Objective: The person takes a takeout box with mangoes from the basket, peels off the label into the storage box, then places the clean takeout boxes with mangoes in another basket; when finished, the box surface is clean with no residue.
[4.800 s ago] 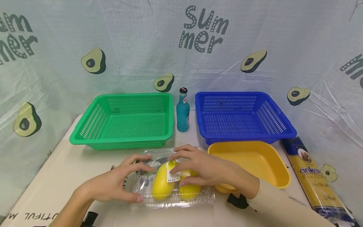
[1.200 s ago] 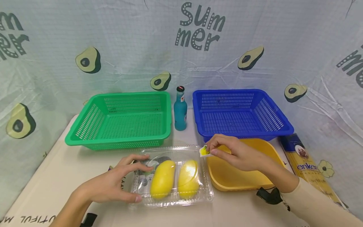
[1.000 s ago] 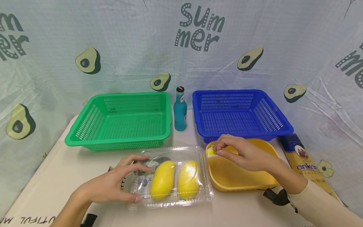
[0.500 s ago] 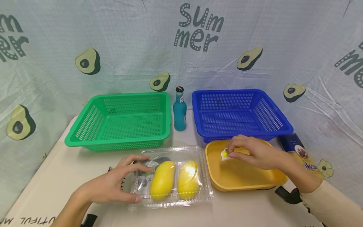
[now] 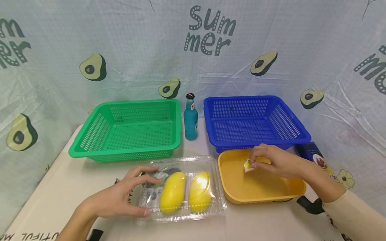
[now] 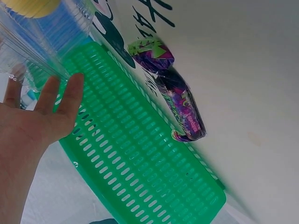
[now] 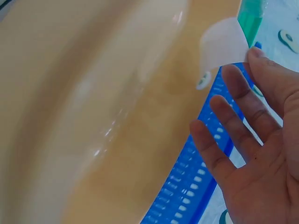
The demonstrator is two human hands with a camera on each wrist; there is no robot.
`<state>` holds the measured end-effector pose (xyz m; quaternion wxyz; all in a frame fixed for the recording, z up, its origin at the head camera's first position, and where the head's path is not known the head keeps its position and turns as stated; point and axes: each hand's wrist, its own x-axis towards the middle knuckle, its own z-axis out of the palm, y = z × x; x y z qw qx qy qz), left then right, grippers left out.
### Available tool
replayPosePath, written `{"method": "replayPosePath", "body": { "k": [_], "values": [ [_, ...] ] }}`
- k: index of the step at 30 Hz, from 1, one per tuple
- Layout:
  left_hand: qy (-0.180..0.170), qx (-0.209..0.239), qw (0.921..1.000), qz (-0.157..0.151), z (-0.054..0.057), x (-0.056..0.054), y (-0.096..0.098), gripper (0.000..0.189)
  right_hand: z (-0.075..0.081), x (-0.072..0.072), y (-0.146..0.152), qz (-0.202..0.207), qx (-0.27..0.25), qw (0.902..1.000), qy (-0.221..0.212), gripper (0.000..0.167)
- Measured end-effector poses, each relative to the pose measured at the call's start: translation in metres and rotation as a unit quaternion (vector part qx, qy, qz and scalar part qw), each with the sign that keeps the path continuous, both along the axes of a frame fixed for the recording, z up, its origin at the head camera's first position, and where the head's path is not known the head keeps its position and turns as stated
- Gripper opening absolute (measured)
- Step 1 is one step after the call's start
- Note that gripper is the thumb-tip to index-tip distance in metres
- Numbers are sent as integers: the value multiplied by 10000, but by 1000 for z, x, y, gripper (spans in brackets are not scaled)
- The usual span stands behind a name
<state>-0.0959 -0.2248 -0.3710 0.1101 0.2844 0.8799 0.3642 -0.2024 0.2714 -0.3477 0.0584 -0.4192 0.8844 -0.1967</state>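
A clear plastic clamshell box (image 5: 217, 201) sits at the front middle of the table with two yellow mangoes (image 5: 173, 192) inside. Along its left side my left hand (image 5: 116, 197) is spread, the fingers at the lid and the thumb at the near edge. In the left wrist view the fingers (image 6: 70, 100) are straight against the plastic. My right hand (image 5: 275, 162) is over the yellow tub (image 5: 241, 190), pinching a small white label (image 5: 248, 165) with a yellow picture. The right wrist view shows the label's blank back (image 7: 223, 44) between thumb and index finger.
A green basket (image 5: 132, 152) stands back left and a blue basket (image 5: 259, 145) back right, with a blue bottle (image 5: 191, 120) between them. A pasta packet (image 5: 313, 157) lies at the right, partly behind the right arm. A purple-wrapped candy (image 6: 182, 102) lies beside the green basket.
My right hand has lifted the label away from the clamshell box and carried it right, over the yellow tub. The left hand has stayed at the box's left side.
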Motion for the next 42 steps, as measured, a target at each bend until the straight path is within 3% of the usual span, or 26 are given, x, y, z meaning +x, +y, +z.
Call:
{"method": "replayPosePath", "body": {
  "k": [10, 16, 27, 35, 42],
  "values": [
    [-53, 40, 10000, -32, 0, 0, 0, 63, -3, -3, 12, -58, 268, 9994, -198, 10],
    [-99, 5, 9999, -16, 1, 1, 0, 63, -2, -5, 19, 111, 180, 9996, -209, 9],
    [-15, -104, 9999, 16, 1, 1, -1, 64, -5, -3, 24, -29, 163, 9979, -623, 9],
    [174, -350, 9992, -35, 7, -2, 0, 65, -2, 5, 16, -221, 141, 9985, -471, 10],
    [136, -443, 9989, -66, 11, -4, 0, 67, -1, 12, 4, -38, 57, 9999, -103, 15]
  ]
}}
